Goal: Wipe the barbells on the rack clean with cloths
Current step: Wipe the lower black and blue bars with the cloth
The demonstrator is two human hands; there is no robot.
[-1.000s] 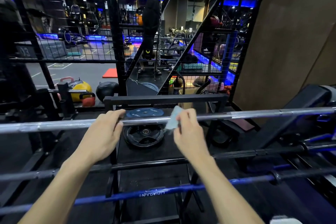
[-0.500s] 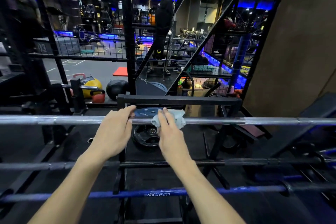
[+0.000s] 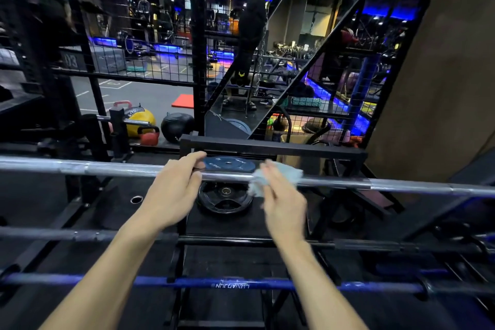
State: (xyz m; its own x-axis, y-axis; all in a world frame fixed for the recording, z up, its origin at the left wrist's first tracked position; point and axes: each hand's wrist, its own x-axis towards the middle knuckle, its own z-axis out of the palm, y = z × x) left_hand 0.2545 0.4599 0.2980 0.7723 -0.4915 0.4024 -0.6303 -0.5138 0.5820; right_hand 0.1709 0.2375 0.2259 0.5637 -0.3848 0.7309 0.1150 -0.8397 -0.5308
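Single head-worn wide-angle view, forward and down, close over the barbell rack (image 3: 273,149)
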